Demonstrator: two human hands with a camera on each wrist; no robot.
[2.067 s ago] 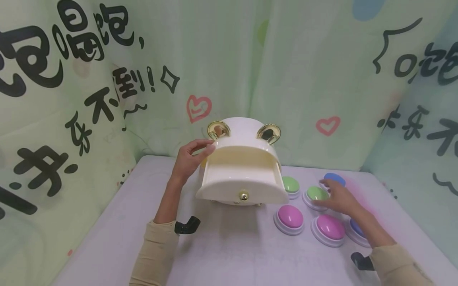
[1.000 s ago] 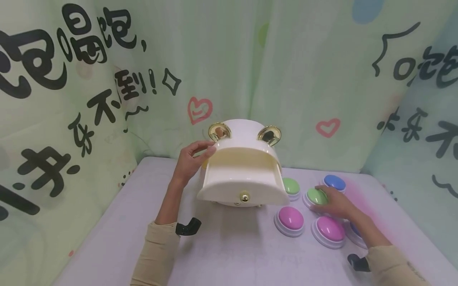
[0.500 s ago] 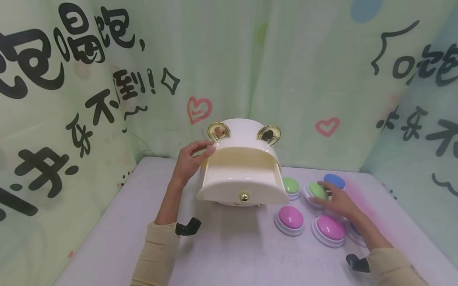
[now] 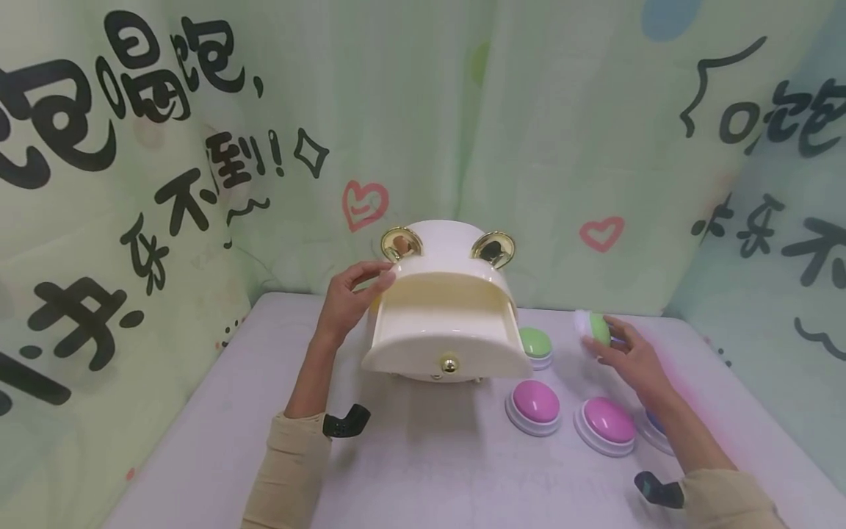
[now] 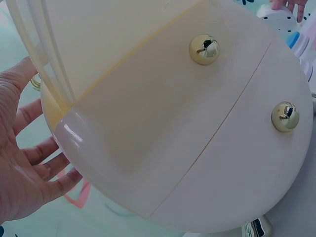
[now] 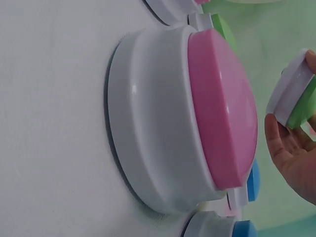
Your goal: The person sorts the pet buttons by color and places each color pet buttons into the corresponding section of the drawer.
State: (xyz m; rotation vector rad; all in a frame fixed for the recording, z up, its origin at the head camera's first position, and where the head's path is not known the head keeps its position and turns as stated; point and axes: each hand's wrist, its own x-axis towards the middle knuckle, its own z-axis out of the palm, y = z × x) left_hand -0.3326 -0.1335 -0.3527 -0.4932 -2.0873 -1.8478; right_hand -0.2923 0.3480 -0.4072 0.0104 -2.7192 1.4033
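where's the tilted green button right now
In the head view, the green button is in the right hand, held above the table, right of the other green button.

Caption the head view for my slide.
Right-hand fingers hold a tilted green-domed button while left-hand fingers rest against the white box with its drawer open.

Head view downward, 2 close wrist views
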